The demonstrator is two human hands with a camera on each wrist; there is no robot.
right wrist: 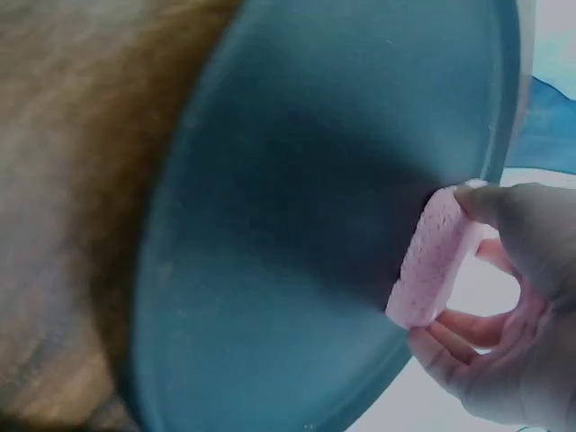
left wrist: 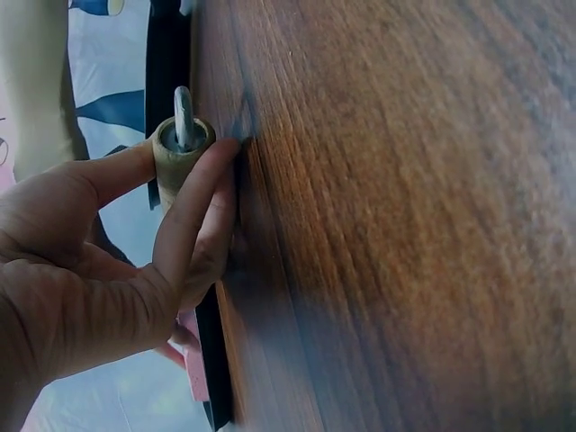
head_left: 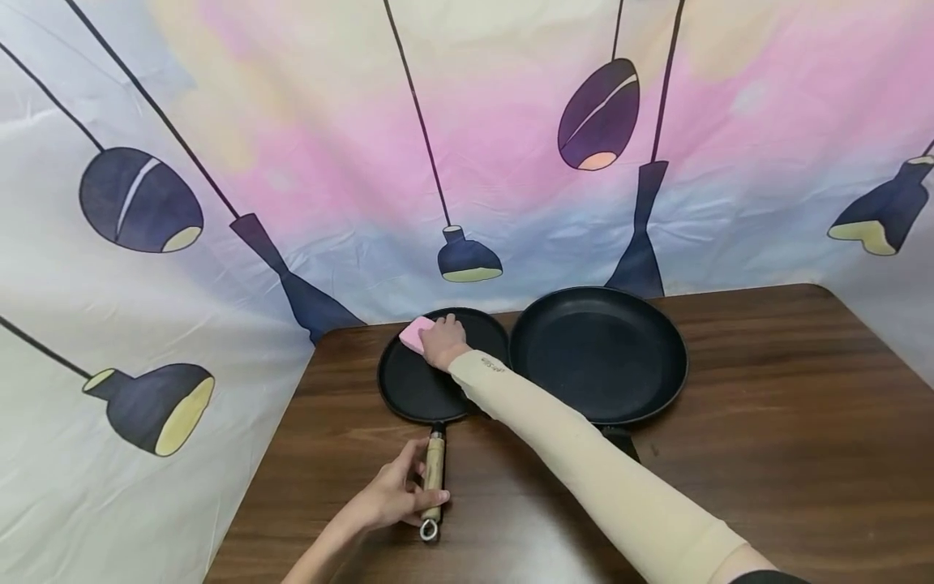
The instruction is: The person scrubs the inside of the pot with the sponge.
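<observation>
A flat black pan (head_left: 412, 381) with a wooden handle (head_left: 434, 466) lies on the table, handle toward the near side. My left hand (head_left: 397, 491) holds that handle between thumb and fingers; in the left wrist view the left hand (left wrist: 117, 261) grips its end near the metal hanging ring (left wrist: 184, 117). On the pan's far part, my right hand (head_left: 445, 342) pinches a pink sponge (head_left: 416, 333). From the right wrist view, the sponge (right wrist: 434, 261) sits against the pan surface (right wrist: 288, 207), between the thumb and fingers of the right hand (right wrist: 513, 306).
A larger black frying pan (head_left: 598, 357) stands right beside the flat pan, its dark handle (head_left: 620, 442) partly under the sleeved right forearm (head_left: 584, 462). Both rest on a brown wooden table (head_left: 788, 422). Behind hangs a cloth (head_left: 328, 122) printed with lamps.
</observation>
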